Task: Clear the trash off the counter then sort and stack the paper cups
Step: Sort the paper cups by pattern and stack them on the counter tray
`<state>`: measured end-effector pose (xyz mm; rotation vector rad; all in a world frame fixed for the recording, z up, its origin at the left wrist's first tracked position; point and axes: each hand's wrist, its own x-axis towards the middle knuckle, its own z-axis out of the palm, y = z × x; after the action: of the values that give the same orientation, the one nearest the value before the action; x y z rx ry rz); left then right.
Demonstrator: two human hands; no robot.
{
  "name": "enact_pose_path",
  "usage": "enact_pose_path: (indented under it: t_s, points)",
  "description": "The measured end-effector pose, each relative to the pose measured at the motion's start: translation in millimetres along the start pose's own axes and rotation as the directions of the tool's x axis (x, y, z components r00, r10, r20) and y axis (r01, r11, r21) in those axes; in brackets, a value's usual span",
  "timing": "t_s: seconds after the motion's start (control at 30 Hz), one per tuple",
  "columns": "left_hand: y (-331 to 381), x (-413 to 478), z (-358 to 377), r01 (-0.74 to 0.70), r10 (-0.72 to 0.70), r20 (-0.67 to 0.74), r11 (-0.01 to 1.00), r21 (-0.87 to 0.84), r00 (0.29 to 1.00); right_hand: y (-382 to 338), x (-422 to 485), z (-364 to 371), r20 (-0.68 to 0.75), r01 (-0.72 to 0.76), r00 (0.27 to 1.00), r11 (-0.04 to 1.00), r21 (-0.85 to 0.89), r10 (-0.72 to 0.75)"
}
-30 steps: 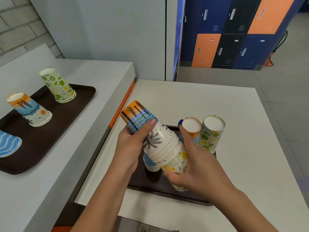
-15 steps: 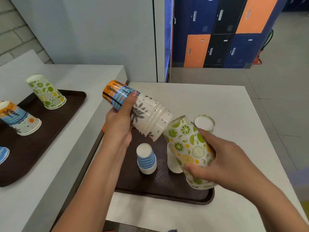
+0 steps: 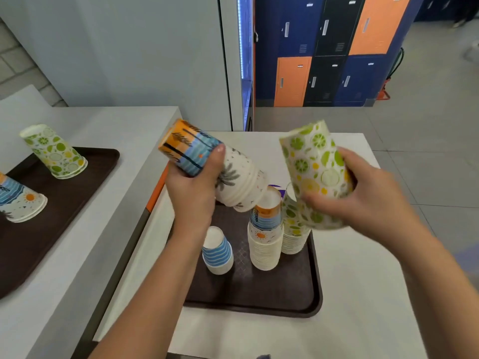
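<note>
Cups: palm-print stack (image 3: 207,164) in L hand (image 3: 193,193), citrus stack (image 3: 315,172) in R hand (image 3: 363,200).

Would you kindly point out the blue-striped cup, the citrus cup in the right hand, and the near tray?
blue-striped cup (image 3: 217,251): head view, on its striped side wall.
citrus cup (image 3: 312,161): head view, on its printed side, above the fingers.
near tray (image 3: 248,294): head view, on bare tray floor near the front.

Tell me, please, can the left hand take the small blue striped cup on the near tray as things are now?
Probably not yet. The left hand is full, closed around a stack of sunset cups. The blue striped cup stands upside down just below that forearm with nothing covering it, so the path looks free once the stack is put down.
</note>
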<state>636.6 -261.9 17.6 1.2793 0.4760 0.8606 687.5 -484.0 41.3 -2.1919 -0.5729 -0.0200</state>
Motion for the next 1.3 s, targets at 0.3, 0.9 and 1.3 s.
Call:
enact_pose_path:
  t_s: [0.3,0.9,1.3]
  points:
    - [-46.9,-35.0,21.4,-0.204,0.088,0.287,0.892,0.403,0.954,38.0,55.9,50.1,-0.176,0.025,0.984,0.978,0.206,0.012]
    - [-82.1,-5.5,-4.6,-0.088,-0.228,0.460,0.817,0.570,0.858,131.3,23.6,123.4,0.069,-0.207,0.978,0.941,0.269,0.195]
    - [-106.1,-22.0,-120.2,0.192,-0.259,0.041,0.805,0.562,0.965,96.5,-71.5,180.6,-0.059,0.015,0.998,0.951,0.308,0.004]
